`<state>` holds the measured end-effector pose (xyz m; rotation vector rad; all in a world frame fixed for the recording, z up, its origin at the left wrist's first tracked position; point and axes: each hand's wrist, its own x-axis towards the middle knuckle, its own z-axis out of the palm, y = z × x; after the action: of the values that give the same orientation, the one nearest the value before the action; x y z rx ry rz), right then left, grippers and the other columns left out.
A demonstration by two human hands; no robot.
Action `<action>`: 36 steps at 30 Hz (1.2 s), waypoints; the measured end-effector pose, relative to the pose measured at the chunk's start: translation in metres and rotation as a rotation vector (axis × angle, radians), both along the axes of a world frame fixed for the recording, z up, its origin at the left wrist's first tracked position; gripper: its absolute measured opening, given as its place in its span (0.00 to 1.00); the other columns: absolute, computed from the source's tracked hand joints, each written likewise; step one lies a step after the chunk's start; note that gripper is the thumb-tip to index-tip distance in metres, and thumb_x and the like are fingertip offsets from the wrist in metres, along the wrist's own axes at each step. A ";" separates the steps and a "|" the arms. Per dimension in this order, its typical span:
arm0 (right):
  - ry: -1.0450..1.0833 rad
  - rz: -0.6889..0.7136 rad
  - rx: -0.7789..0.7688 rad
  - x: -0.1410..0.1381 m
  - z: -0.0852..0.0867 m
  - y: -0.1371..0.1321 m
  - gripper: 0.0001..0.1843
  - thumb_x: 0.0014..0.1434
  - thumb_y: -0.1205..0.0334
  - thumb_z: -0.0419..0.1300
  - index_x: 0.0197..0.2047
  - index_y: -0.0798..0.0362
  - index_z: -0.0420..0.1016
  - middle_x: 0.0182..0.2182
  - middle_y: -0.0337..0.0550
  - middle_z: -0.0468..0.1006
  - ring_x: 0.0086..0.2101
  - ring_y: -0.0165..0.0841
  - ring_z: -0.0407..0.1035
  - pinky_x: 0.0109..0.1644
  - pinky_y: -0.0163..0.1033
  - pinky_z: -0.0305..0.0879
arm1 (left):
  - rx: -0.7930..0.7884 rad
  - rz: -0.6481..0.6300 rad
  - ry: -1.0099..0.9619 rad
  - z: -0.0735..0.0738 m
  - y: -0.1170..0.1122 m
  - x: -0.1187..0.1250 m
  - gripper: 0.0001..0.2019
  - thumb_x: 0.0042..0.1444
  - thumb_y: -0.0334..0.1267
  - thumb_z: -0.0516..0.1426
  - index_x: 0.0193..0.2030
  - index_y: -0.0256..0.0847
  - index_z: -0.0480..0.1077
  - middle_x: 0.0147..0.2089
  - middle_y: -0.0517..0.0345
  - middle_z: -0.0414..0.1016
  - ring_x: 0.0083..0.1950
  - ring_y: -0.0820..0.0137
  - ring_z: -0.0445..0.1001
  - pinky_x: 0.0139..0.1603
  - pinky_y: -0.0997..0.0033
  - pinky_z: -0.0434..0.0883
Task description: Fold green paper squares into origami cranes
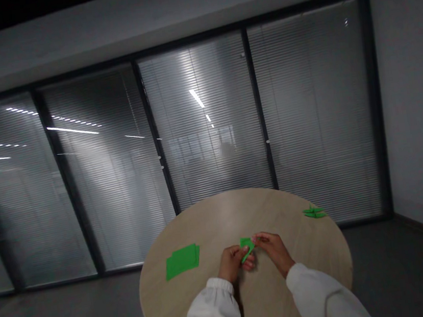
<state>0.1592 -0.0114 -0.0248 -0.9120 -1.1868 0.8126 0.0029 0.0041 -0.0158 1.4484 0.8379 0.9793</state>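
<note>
The left hand (230, 263) pinches folded green paper (246, 242) mid-tabletop (233, 207), its fingers hiding part; the right hand (274, 248) seems to pinch its two-o'clock corner. Green sheets (181, 261) overlap at ten o'clock; pointed green pieces (314, 214), hard to make out, lie at two.

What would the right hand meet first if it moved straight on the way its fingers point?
Most likely the green paper held in the left hand; the right hand looks close to its edge, though contact is unclear.

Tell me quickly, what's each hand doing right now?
Left hand: closed, holding the folded green paper.
Right hand: pinched nearly closed at the paper's edge; whether it grips cannot be told.
</note>
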 end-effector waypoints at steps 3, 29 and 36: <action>0.031 0.043 -0.007 -0.002 0.005 -0.005 0.21 0.43 0.44 0.66 0.30 0.55 0.78 0.28 0.45 0.80 0.32 0.39 0.72 0.39 0.39 0.66 | 0.073 0.046 0.029 0.003 -0.001 0.001 0.26 0.38 0.59 0.62 0.26 0.31 0.71 0.19 0.54 0.74 0.16 0.75 0.66 0.19 0.74 0.62; -0.425 0.045 0.151 0.009 0.006 -0.012 0.17 0.54 0.47 0.58 0.31 0.52 0.79 0.32 0.45 0.78 0.37 0.37 0.71 0.45 0.39 0.64 | 0.489 0.113 0.521 0.014 -0.010 -0.004 0.14 0.49 0.43 0.55 0.22 0.36 0.74 0.19 0.63 0.63 0.24 0.74 0.58 0.27 0.75 0.54; -0.470 0.135 0.149 0.015 0.009 -0.020 0.14 0.56 0.53 0.57 0.31 0.53 0.78 0.31 0.43 0.77 0.34 0.35 0.70 0.41 0.38 0.63 | 0.439 0.031 0.535 0.011 -0.013 -0.002 0.13 0.48 0.43 0.56 0.22 0.36 0.74 0.18 0.64 0.61 0.24 0.74 0.57 0.26 0.76 0.54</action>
<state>0.1740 -0.0310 -0.0158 -0.9341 -1.7104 0.6209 0.0011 -0.0085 -0.0047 2.1368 1.0706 0.8375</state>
